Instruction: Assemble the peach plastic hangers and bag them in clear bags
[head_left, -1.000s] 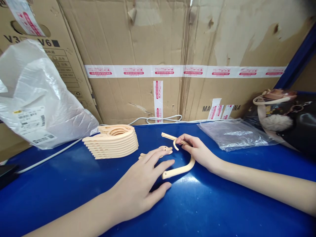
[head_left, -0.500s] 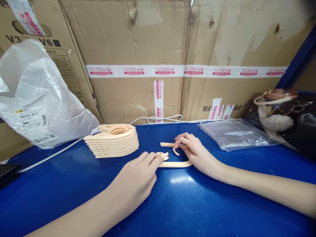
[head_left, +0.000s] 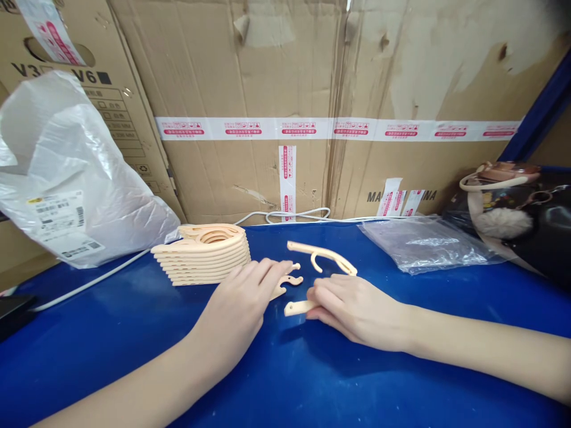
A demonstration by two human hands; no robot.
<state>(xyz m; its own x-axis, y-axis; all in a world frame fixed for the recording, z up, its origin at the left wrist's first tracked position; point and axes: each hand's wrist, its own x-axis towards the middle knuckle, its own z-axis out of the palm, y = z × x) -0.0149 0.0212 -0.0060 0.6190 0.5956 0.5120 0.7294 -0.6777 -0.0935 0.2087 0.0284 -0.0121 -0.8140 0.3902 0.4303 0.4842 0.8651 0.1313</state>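
Observation:
My left hand point(head_left: 245, 297) is closed around cream plastic hanger pieces point(head_left: 293, 280); their curved, notched ends stick out past the fingertips, and the rest is under the hand. To its right, my right hand point(head_left: 357, 312) grips a flat cream hanger arm point(head_left: 296, 308), whose holed end points left toward the other hand. Just beyond the right hand, a folded hanger part point(head_left: 322, 251) with a small curved hook lies on the blue table. Beside the left hand stands a neat stack of folded cream hangers point(head_left: 203, 257).
A blue table point(head_left: 303, 380) spans the front. A white mailing bag point(head_left: 75, 172) leans at left, near a dark flat object point(head_left: 15, 312). Clear plastic point(head_left: 428, 241) and a black bag point(head_left: 551, 232) with a pompom lie right. Cardboard boxes point(head_left: 250, 71) and a white cable point(head_left: 289, 215) are behind.
My right hand has drawn nearer, lifting the hanger arm off the table and leaving the hooked part, which has turned and shifted away. My left hand has moved slightly left and away.

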